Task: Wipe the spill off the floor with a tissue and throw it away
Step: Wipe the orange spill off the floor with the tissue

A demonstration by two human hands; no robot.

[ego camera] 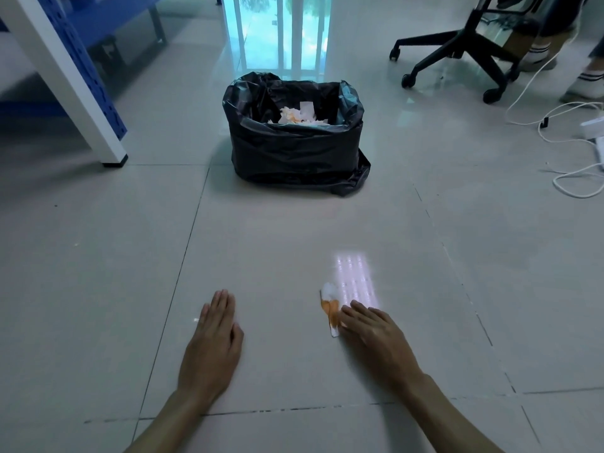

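Observation:
A crumpled white tissue (330, 305) stained orange lies on the pale floor tiles at lower centre-right. My right hand (376, 331) rests over its right edge, fingertips pressing on it. My left hand (214, 341) lies flat on the floor to the left, palm down, fingers together, holding nothing. A bin lined with a black bag (294, 152) stands straight ahead, with several stained tissues inside. No separate spill shows on the floor beside the tissue.
A white and blue shelf leg (108, 148) stands at the left. A black wheeled chair (457, 50) and a person's feet in white shoes (585, 86) are at the upper right. White cables and a power strip (572, 152) lie on the right floor.

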